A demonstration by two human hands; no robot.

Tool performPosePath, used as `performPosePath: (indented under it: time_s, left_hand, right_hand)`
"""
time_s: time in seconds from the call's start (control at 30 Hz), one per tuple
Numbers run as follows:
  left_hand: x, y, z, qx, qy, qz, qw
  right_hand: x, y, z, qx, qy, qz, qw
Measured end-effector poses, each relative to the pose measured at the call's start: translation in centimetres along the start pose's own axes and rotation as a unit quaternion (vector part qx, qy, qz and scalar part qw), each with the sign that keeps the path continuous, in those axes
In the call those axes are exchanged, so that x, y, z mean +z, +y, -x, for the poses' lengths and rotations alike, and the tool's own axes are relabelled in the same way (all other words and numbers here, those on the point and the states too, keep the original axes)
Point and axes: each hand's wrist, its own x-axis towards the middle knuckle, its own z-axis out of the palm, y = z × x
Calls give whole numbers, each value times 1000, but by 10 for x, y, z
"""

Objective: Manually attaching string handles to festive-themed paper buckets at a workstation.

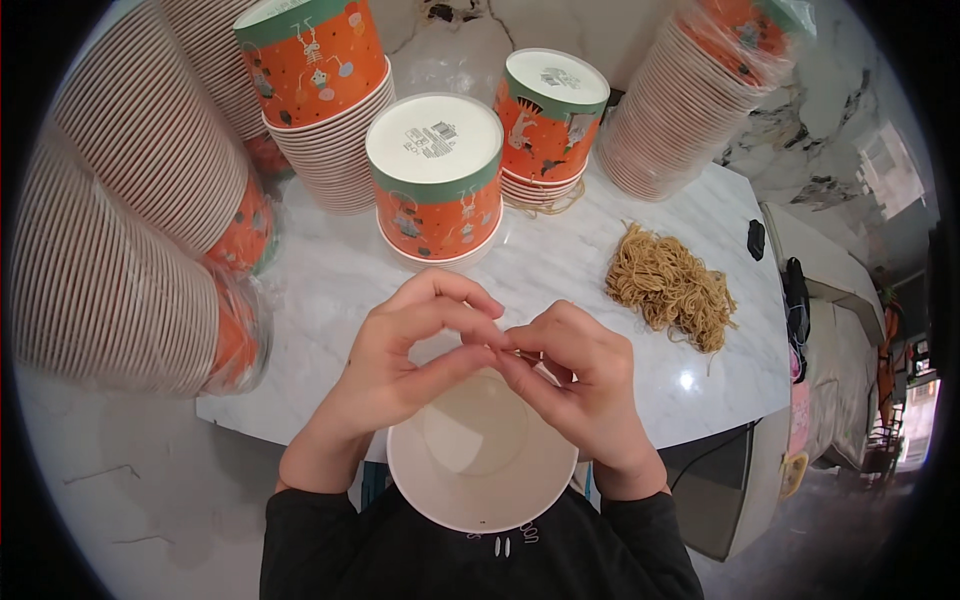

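A thin rubber band (520, 353) is pinched between the left hand (400, 355) and right hand (585, 385), directly above the open paper cup (480, 465); a rubber band pile (670, 285) is located right of the cup.

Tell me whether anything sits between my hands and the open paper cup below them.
Nothing visible does. The left hand and right hand meet fingertip to fingertip directly over the open white cup, pinching something thin at its rim.

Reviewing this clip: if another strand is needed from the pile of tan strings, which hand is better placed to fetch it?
Probably the right hand: the pile of tan strings lies on its side of the marble table, while the left hand is farther off.
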Motion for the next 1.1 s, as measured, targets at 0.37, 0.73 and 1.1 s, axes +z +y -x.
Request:
performPosePath:
  time_s: [0.37,0.73,1.1]
  left_hand:
    - [5,-11,3,-222,-37,184,957]
    - [7,-15,4,-165,-41,106,980]
    - [11,-18,6,-206,-45,183,960]
  right_hand:
    - [2,14,3,82,-6,-169,982]
    - [-6,12,4,60,-33,-138,988]
    - [-1,21,8,-21,-7,-1,1000]
